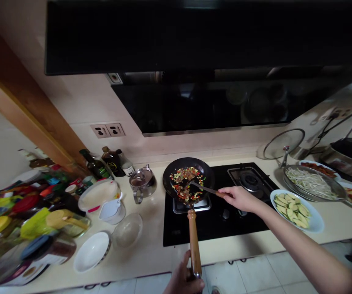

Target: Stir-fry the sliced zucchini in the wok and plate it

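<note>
Wok (188, 163), w/ chopped food, on L burner of hob (194, 228); L hand (186, 277), fingers closed round its wooden handle. R hand (235, 198): fingers closed on spatula (205, 188), blade in food.

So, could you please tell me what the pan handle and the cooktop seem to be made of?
The pan handle looks like smooth, perhaps varnished wood, judging by its warm brown tone and faint shine. The cooktop seems to be glossy black glass, given its flat, dark surface, though enamelled metal is possible.
</note>
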A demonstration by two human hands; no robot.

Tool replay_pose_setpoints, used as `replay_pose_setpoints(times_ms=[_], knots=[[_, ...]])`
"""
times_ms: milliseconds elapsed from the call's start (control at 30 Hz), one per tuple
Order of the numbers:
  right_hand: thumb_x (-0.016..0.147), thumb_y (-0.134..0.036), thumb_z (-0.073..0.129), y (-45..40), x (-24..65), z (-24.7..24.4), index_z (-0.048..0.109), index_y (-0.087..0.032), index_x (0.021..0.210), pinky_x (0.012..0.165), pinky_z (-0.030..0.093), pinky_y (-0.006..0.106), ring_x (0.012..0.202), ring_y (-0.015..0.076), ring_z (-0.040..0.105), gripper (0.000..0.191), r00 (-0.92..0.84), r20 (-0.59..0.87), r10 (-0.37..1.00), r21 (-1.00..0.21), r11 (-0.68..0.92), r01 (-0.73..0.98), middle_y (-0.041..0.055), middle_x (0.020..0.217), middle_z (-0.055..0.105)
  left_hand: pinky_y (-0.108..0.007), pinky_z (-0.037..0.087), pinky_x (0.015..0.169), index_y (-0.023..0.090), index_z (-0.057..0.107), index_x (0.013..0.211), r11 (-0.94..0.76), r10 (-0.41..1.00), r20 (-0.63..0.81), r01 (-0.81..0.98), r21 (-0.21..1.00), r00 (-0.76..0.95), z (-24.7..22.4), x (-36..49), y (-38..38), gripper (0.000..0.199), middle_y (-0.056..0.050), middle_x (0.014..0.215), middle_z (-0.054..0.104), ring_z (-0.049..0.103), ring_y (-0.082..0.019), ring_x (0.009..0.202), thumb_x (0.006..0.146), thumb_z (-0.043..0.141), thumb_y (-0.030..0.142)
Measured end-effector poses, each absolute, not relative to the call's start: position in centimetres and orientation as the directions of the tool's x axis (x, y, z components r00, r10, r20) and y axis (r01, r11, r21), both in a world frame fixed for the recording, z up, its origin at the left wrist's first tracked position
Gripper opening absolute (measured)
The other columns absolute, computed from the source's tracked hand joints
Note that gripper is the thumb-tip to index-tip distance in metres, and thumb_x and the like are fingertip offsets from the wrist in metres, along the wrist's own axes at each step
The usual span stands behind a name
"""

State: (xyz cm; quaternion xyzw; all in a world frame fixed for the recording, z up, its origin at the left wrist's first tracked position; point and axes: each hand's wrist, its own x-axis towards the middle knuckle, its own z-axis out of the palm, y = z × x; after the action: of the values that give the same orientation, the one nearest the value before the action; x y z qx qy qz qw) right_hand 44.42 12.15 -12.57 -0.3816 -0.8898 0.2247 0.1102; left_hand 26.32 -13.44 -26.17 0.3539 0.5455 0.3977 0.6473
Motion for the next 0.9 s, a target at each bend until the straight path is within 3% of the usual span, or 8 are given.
replay_pose_setpoints(times_ms=[133, 300, 600, 733, 900], knots=[[0.086, -0.019, 0.044, 12.7, 43.6, -12.1, 0.063, -0.017, 0.121, 0.093, 0.047, 0.031, 0.105, 0.0221, 0.064, 0.040, -0.592, 0.069, 0.803, -0.426, 0.561, 0.710, 0.0077, 0.119, 0.066, -0.022, 0.033, 0.052, 0.015, 0.020, 0.136, 0.419, 0.908, -0.410, -0.133, 0.898, 0.088, -26.3, 26.2, -13.4, 0.099, 0.009, 0.057, 0.050, 0.048, -0.009, 0.053, 0.061, 0.079, 0.041], [0.084, -0.020, 0.047, 11.6, 44.5, -11.3, 0.066, -0.024, 0.117, 0.090, 0.048, 0.028, 0.101, 0.0198, 0.066, 0.038, -0.693, 0.026, 0.720, -0.452, 0.627, 0.635, 0.0019, 0.114, 0.069, -0.022, 0.032, 0.051, 0.013, 0.020, 0.137, 0.436, 0.900, -0.425, -0.192, 0.879, 0.097, -25.4, 26.3, -13.6, 0.101, 0.007, 0.059, 0.053, 0.049, -0.009, 0.053, 0.060, 0.079, 0.042], [0.084, -0.020, 0.046, 10.6, 47.0, -10.0, 0.067, -0.028, 0.115, 0.082, 0.051, 0.029, 0.093, 0.0201, 0.069, 0.038, -0.667, 0.027, 0.745, -0.308, 0.641, 0.703, 0.0008, 0.109, 0.071, -0.022, 0.034, 0.052, 0.015, 0.026, 0.135, 0.443, 0.896, -0.437, -0.192, 0.876, 0.076, -24.1, 26.3, -13.9, 0.090, 0.006, 0.061, 0.054, 0.048, -0.009, 0.053, 0.064, 0.076, 0.038], [0.084, -0.020, 0.046, 10.3, 46.2, -10.5, 0.066, -0.026, 0.116, 0.084, 0.051, 0.030, 0.094, 0.0210, 0.069, 0.038, -0.617, 0.010, 0.787, -0.269, 0.596, 0.756, 0.0030, 0.108, 0.072, -0.022, 0.034, 0.048, 0.015, 0.019, 0.136, 0.448, 0.894, -0.443, -0.140, 0.883, 0.066, -24.0, 26.2, -14.0, 0.092, 0.007, 0.060, 0.054, 0.048, -0.009, 0.048, 0.066, 0.074, 0.037], [0.083, -0.019, 0.047, 10.4, 46.2, -10.7, 0.067, -0.026, 0.114, 0.084, 0.050, 0.026, 0.094, 0.0183, 0.068, 0.038, -0.670, -0.009, 0.743, -0.337, 0.628, 0.701, 0.0011, 0.107, 0.072, -0.021, 0.036, 0.047, 0.016, 0.018, 0.138, 0.460, 0.888, -0.455, -0.148, 0.876, 0.066, -24.4, 26.2, -14.1, 0.094, 0.006, 0.064, 0.055, 0.050, -0.009, 0.050, 0.066, 0.074, 0.042]])
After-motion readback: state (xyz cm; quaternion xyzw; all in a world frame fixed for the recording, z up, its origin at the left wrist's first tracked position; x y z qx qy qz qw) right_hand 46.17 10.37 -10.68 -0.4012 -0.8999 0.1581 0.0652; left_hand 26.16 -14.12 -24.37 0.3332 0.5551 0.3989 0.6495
